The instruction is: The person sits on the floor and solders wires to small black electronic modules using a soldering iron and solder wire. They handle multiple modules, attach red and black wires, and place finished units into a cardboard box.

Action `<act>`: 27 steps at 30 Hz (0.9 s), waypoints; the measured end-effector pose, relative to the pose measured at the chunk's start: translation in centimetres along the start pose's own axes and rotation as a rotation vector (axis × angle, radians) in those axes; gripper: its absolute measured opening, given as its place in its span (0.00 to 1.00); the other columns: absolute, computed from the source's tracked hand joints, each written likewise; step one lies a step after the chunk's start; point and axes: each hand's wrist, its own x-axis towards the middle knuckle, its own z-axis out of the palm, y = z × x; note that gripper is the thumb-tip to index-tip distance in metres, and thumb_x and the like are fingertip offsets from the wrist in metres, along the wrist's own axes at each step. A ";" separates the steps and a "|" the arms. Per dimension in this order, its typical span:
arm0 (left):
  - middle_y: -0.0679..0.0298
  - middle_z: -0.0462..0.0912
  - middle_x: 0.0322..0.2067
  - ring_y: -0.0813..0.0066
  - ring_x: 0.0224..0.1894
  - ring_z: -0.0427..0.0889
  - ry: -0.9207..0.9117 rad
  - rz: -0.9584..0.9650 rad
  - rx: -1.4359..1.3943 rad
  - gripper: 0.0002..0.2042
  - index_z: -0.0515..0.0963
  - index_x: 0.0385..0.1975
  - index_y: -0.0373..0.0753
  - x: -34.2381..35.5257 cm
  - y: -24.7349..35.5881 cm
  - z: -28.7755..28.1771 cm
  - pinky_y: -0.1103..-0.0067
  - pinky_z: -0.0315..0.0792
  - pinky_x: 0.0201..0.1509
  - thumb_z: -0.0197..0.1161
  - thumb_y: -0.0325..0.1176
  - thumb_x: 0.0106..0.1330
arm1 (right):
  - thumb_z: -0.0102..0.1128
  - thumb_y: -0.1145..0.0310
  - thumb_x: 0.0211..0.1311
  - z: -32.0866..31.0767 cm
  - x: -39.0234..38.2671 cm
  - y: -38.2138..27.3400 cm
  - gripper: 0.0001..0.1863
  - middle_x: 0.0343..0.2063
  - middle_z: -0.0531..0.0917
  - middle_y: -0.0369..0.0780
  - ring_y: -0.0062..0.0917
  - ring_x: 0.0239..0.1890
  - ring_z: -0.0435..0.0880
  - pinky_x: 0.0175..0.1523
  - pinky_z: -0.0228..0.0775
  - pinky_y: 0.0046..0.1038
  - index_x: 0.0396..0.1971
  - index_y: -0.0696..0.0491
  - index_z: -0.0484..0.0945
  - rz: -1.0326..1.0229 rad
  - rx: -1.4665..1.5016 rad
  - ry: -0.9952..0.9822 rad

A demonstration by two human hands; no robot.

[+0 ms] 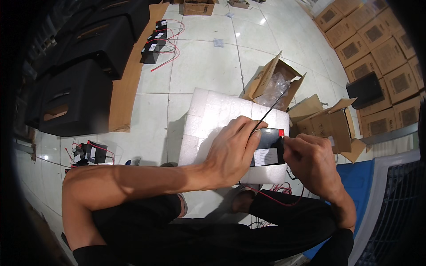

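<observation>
A black battery with a white label and a red terminal cap at its far right corner lies on a white foam block. My left hand rests over the battery's left side. Its thumb and fingers are closed around a thin black wire that slants up and to the right. At the battery's right edge, just below the red cap, my right hand is closed in a pinch. What its fingertips grip is hidden. A red wire loops below that hand toward my legs.
Open cardboard boxes stand beyond the foam, one holding clear plastic wrap. More batteries with red wires sit on the tiled floor at far left, near large black cases. Stacked cartons line the right; a blue and grey unit is near right.
</observation>
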 end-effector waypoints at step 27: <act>0.46 0.73 0.51 0.52 0.53 0.76 -0.163 -0.120 0.060 0.20 0.70 0.60 0.28 0.8 1.7 -1.6 0.67 0.69 0.59 0.44 0.36 0.77 | 0.62 0.76 0.61 2.1 -2.2 1.8 0.11 0.16 0.77 0.43 0.32 0.15 0.77 0.22 0.69 0.33 0.42 0.64 0.84 -0.014 0.158 0.186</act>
